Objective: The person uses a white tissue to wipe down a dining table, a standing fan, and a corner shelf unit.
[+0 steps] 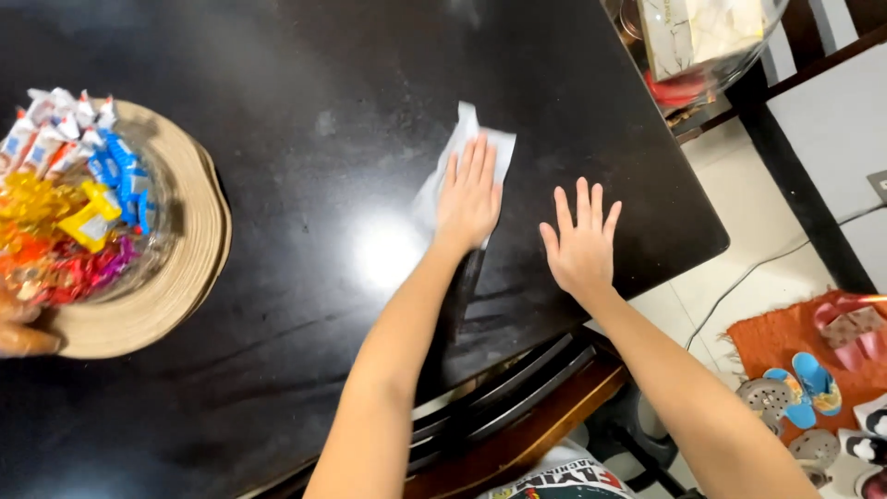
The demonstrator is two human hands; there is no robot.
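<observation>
My left hand (pixel 468 196) lies flat, fingers together, pressing a white cloth (pixel 459 143) onto the dark glossy table (pixel 305 102). The cloth sticks out beyond my fingertips and to the left of my palm. My right hand (pixel 580 238) rests flat on the bare table just to the right, fingers spread, holding nothing. Both forearms reach in from the bottom of the view.
A glass bowl of wrapped sweets (pixel 65 194) sits on a round woven mat (pixel 176 268) at the left. A glass bowl holding a box (pixel 702 42) stands at the table's far right corner. A wooden chair (pixel 517 416) is below. An orange mat with sandals (pixel 808 379) lies on the floor.
</observation>
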